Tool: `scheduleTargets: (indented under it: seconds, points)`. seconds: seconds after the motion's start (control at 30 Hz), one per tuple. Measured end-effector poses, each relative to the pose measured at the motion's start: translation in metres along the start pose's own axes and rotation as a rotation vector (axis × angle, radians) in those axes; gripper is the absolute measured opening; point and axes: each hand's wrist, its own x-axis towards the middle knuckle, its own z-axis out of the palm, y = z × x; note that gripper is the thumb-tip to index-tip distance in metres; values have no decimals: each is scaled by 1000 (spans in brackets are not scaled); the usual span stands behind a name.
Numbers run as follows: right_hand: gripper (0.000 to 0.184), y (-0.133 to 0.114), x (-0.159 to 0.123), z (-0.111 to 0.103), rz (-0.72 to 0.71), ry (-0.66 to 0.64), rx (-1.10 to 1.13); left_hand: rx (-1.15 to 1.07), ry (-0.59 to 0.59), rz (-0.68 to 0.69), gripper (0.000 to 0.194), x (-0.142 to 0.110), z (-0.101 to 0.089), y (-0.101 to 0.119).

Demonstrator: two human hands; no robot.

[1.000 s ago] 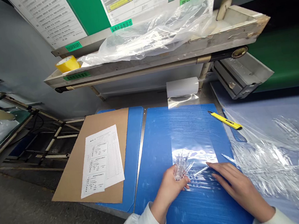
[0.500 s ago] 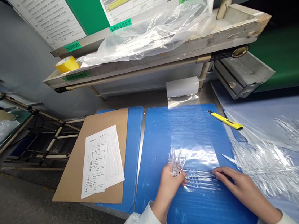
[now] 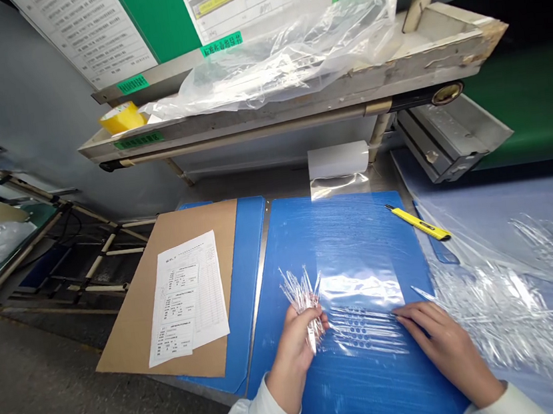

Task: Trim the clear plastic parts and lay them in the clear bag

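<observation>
My left hand [image 3: 296,332] is closed around a bundle of slim, clear, pointed plastic sticks [image 3: 297,292], their tips fanning upward. To its right, several more such sticks lie side by side in a row [image 3: 367,330] on a strip of clear film [image 3: 352,245], with round marks near the middle of the row. My right hand [image 3: 435,328] is at the right end of this row, thumb and fingertips pinched at the end of the uppermost stick. The film runs back to a roll [image 3: 338,160] at the rear of the blue mat [image 3: 290,232].
A yellow utility knife [image 3: 419,223] lies right of the film. Beyond my right hand spreads a pile of clear sticks [image 3: 517,318]. At left, papers [image 3: 187,298] rest on a cardboard sheet [image 3: 122,347]. Overhead, a shelf [image 3: 265,117] carries plastic bags [image 3: 284,65] and yellow tape [image 3: 122,118].
My left hand has drawn back to the left from the row, taking the bundle along, and has turned so the bundle shows more. My right hand has stayed at the row's right end.
</observation>
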Motion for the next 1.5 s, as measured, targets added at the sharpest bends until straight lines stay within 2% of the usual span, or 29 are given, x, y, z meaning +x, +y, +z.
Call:
scheduleTargets:
  seconds: [0.27,0.5,0.63,0.73,0.93,1.0,1.27,1.5]
  points:
    - [17,2,1,3,-25,-19,2,52,-24,-8,37,-3,-2,0]
    - [16,9,-1,3,-41,-67,-13,133,-155,-23,30,-3,0,-1]
    - [26,-4,6,-4,-60,-37,-50,183,-260,-76,30,-4,3,-4]
    - [33,-20,16,-6,-82,-38,14,224,-340,-121,27,-5,6,-6]
    - [20,-31,25,-9,-168,-75,124,258,-460,-209,33,-8,8,-8]
    - [18,-30,24,-13,-174,-90,134,245,-439,-204,35,-9,6,-8]
    - [12,-24,16,-21,-144,-169,108,131,-212,-71,41,-2,4,-14]
    - [8,-34,19,-25,-124,-140,88,-67,-169,-76,36,-6,7,-13]
